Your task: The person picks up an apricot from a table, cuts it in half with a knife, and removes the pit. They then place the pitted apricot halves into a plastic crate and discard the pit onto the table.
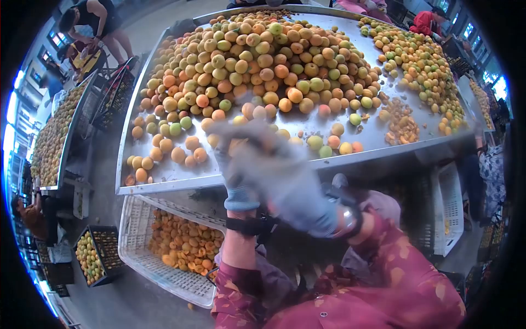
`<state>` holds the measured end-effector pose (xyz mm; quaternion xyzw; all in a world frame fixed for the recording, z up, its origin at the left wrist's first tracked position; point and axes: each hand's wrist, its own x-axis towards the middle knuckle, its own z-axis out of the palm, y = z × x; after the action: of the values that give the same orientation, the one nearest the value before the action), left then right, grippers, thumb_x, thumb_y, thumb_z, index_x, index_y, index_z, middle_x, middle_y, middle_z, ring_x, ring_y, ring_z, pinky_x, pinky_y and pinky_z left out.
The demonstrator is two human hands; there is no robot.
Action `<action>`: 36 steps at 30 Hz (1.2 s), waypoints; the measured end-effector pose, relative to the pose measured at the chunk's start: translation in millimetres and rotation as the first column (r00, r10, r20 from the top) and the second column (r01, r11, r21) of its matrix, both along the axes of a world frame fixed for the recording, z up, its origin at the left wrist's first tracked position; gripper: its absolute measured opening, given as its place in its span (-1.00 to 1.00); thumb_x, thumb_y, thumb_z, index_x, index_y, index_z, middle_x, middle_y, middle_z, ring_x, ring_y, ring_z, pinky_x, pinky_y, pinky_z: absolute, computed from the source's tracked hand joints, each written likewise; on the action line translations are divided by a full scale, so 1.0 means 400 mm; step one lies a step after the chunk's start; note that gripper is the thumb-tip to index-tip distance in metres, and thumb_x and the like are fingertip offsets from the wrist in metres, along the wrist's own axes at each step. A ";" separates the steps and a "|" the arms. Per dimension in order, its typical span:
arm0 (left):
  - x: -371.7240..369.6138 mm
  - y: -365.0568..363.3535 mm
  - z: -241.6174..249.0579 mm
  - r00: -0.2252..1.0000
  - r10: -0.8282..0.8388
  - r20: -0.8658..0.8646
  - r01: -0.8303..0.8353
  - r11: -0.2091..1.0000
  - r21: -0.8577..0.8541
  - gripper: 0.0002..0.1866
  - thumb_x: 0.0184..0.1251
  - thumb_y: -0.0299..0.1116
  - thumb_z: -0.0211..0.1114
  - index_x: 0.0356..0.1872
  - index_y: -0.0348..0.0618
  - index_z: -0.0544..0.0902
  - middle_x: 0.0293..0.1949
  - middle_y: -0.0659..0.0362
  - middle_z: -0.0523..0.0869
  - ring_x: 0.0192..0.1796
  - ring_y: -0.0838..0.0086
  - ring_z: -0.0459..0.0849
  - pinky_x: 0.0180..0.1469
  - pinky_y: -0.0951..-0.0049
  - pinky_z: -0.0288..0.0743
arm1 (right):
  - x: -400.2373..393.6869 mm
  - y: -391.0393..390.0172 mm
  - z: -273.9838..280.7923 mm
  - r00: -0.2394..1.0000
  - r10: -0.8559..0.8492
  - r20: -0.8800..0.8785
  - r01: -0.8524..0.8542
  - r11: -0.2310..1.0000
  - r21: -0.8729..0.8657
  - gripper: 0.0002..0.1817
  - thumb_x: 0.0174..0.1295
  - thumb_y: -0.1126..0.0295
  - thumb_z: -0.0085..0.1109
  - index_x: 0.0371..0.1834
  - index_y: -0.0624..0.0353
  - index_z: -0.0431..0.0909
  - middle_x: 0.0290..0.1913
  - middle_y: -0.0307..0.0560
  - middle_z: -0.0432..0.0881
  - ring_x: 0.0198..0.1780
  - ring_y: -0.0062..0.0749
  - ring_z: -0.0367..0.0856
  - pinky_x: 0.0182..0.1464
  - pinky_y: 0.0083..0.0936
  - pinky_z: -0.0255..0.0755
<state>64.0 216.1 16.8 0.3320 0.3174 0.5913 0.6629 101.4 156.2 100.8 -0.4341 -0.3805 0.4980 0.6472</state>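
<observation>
My right hand (268, 156), in a pale grey glove, is smeared by motion and reaches across in front of my left hand. My left hand (233, 170), gloved with a blue striped cuff, is mostly covered by it, so its fingers do not show. Both are together over the front edge of a metal table (170, 183). What they hold, if anything, cannot be made out. Behind them rises a large heap of whole apricots (257, 60), yellow, orange and some green. Loose apricots (178, 154) lie left of my hands, and a few more apricots (334, 143) lie to the right.
Below the table's front edge, a white plastic crate (137, 241) holds orange apricot halves (186, 241). Small brown-orange pieces (402, 123) lie at the table's right. A dark crate of apricots (90, 255) stands on the floor. People work at other tables.
</observation>
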 end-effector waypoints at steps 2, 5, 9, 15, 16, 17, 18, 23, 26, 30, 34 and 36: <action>-0.041 0.072 -0.089 0.797 -0.321 0.512 0.411 0.909 -0.070 -0.46 0.43 -0.07 -0.04 0.21 -0.35 0.41 0.09 -0.02 0.58 -0.10 0.34 0.61 -0.09 0.42 0.57 | 0.102 0.006 -0.005 0.990 -0.117 0.084 0.100 0.979 0.180 -0.70 0.44 0.44 -0.06 0.15 0.28 0.50 -0.36 -0.16 0.66 -0.53 -0.72 0.53 -0.46 -0.79 0.43; -0.033 0.059 -0.086 0.835 -0.400 0.378 0.443 0.896 -0.031 -0.47 0.44 -0.07 -0.07 0.01 -0.42 0.56 -0.16 -0.05 0.69 -0.28 0.35 0.65 -0.26 0.45 0.53 | 0.195 0.027 -0.020 0.931 -0.360 0.056 0.325 0.890 0.320 -0.64 0.48 0.27 -0.08 0.18 0.25 0.47 -0.37 -0.14 0.68 -0.50 -0.67 0.56 -0.37 -0.74 0.50; -0.013 0.047 -0.104 0.747 -0.619 0.243 0.617 0.781 0.095 -0.48 0.45 -0.08 -0.08 0.01 -0.42 0.55 -0.24 -0.04 0.72 -0.41 0.40 0.64 -0.36 0.51 0.52 | 0.249 0.034 -0.039 0.911 -0.405 -0.077 0.394 0.801 0.450 -0.53 0.48 0.17 -0.08 0.27 0.29 0.38 -0.31 -0.12 0.69 -0.44 -0.63 0.59 -0.34 -0.69 0.50; 0.045 -0.001 -0.098 0.808 -0.550 0.210 0.584 0.792 -0.175 -0.62 0.51 -0.09 -0.07 -0.06 -0.25 0.46 -0.28 -0.06 0.68 -0.42 0.25 0.70 -0.52 0.47 0.55 | 0.262 0.032 -0.084 0.907 -0.419 -0.049 0.372 0.741 0.558 -0.58 0.51 0.26 -0.12 0.28 0.32 0.38 -0.27 -0.09 0.70 -0.38 -0.56 0.62 -0.30 -0.65 0.54; 0.052 0.005 -0.105 0.785 -0.567 0.247 0.611 0.774 -0.167 -0.60 0.52 -0.06 -0.07 -0.05 -0.24 0.46 -0.27 -0.03 0.69 -0.41 0.29 0.70 -0.55 0.46 0.53 | 0.257 0.030 -0.089 0.910 -0.412 -0.054 0.373 0.752 0.543 -0.59 0.50 0.29 -0.11 0.28 0.32 0.38 -0.27 -0.09 0.70 -0.37 -0.56 0.62 -0.29 -0.64 0.54; 0.053 0.003 -0.109 0.787 -0.567 0.245 0.611 0.773 -0.172 -0.60 0.52 -0.06 -0.07 -0.05 -0.24 0.46 -0.27 -0.03 0.69 -0.41 0.29 0.70 -0.55 0.46 0.53 | 0.253 0.026 -0.093 0.913 -0.404 -0.061 0.373 0.764 0.527 -0.60 0.50 0.32 -0.10 0.27 0.32 0.39 -0.27 -0.08 0.70 -0.36 -0.56 0.62 -0.27 -0.64 0.55; 0.055 -0.003 -0.094 0.819 -0.534 0.210 0.573 0.788 -0.227 -0.58 0.52 -0.04 -0.10 -0.06 -0.23 0.48 -0.32 0.00 0.70 -0.43 0.36 0.70 -0.52 0.51 0.54 | 0.251 0.019 -0.082 0.933 -0.358 -0.036 0.326 0.797 0.509 -0.63 0.46 0.39 -0.03 0.25 0.33 0.41 -0.23 -0.08 0.70 -0.29 -0.56 0.63 -0.17 -0.63 0.56; 0.059 0.011 -0.109 0.877 -0.456 0.149 0.479 0.851 -0.215 -0.56 0.52 0.00 -0.12 -0.10 -0.20 0.51 -0.41 0.08 0.68 -0.47 0.44 0.68 -0.53 0.57 0.53 | 0.265 0.005 -0.073 0.993 -0.103 0.065 0.080 0.954 0.290 -0.65 0.40 0.49 -0.05 0.22 0.34 0.45 -0.08 -0.03 0.67 -0.16 -0.48 0.64 -0.05 -0.55 0.55; 0.047 0.026 -0.104 0.856 -0.469 0.220 0.516 0.803 -0.297 -0.49 0.47 0.12 -0.08 -0.14 -0.20 0.51 -0.42 0.13 0.67 -0.51 0.46 0.66 -0.62 0.55 0.48 | 0.290 -0.020 -0.062 0.839 -0.012 0.544 -0.013 0.999 0.041 -0.68 0.33 0.44 0.12 0.10 0.34 0.55 -0.08 -0.14 0.67 -0.05 -0.53 0.60 0.03 -0.61 0.49; 0.038 0.045 -0.110 0.911 -0.387 0.142 0.412 0.864 -0.289 -0.43 0.41 0.20 -0.02 -0.13 -0.20 0.52 -0.43 0.16 0.66 -0.55 0.46 0.64 -0.66 0.54 0.44 | 0.291 -0.039 -0.086 0.893 -0.003 0.449 0.052 0.994 -0.098 -0.74 0.25 0.31 0.28 -0.06 0.18 0.68 -0.27 -0.28 0.68 -0.25 -0.72 0.54 -0.19 -0.72 0.45; 0.016 0.067 -0.132 0.890 -0.447 0.086 0.455 0.866 -0.207 -0.39 0.42 0.25 -0.09 -0.13 -0.19 0.52 -0.42 0.17 0.67 -0.59 0.46 0.62 -0.67 0.53 0.42 | 0.285 -0.063 -0.066 0.922 -0.053 0.384 0.072 0.997 -0.034 -0.69 0.29 0.47 0.13 0.06 0.39 0.58 -0.11 -0.15 0.65 -0.17 -0.62 0.60 -0.08 -0.70 0.50; 0.010 0.074 -0.133 0.886 -0.459 0.065 0.462 0.865 -0.197 -0.39 0.42 0.25 -0.11 -0.13 -0.19 0.52 -0.43 0.16 0.66 -0.60 0.47 0.62 -0.67 0.54 0.42 | 0.287 -0.061 -0.081 0.927 -0.031 0.375 0.069 0.994 -0.087 -0.70 0.29 0.47 0.14 0.04 0.40 0.58 -0.13 -0.15 0.66 -0.18 -0.62 0.61 -0.08 -0.71 0.51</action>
<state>68.1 245.6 -36.3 0.3224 0.2834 0.3825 0.8182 216.0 131.7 68.5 -0.5618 -0.4602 0.4081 0.5533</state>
